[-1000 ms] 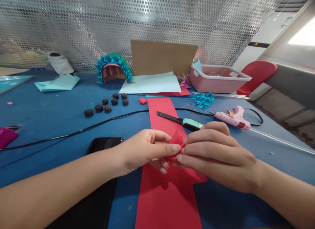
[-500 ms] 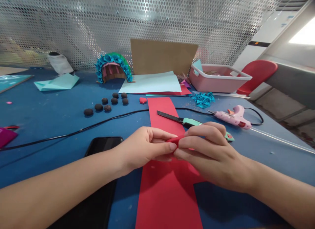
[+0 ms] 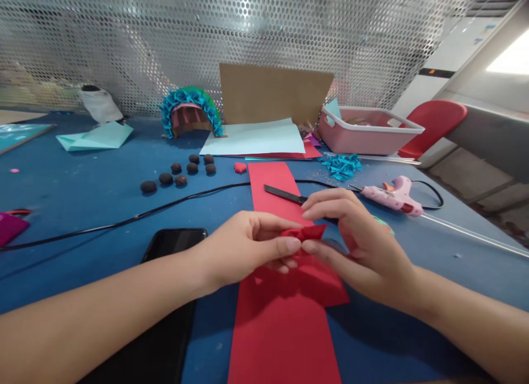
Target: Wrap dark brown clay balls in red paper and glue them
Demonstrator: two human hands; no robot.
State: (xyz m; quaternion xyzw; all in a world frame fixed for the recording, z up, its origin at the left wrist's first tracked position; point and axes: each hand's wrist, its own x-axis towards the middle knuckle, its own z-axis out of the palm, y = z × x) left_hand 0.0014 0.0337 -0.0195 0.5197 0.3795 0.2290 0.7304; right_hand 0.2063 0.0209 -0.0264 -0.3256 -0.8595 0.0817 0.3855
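Both my hands meet over a long red paper strip (image 3: 285, 323) lying on the blue table. My left hand (image 3: 248, 249) pinches one end of a small folded red paper piece (image 3: 308, 232) between thumb and fingers. My right hand (image 3: 357, 246) holds the piece's other end, its thumb below and fingers arched above. A pair of scissors (image 3: 285, 194) with a green handle lies just behind my right hand, partly hidden by it.
A pink glue gun (image 3: 392, 195) and its black cord (image 3: 124, 221) lie on the table, a black phone (image 3: 165, 301) under my left forearm. Further back are several dark balls (image 3: 182, 172), teal paper scraps (image 3: 341, 166), a pink tray (image 3: 367, 131), cardboard (image 3: 275, 93) and a teal-trimmed paper arch (image 3: 190, 114).
My right hand's fingers have lifted and arched away from the red piece, which now shows as a flat fold between both hands. The left hand keeps its pinch.
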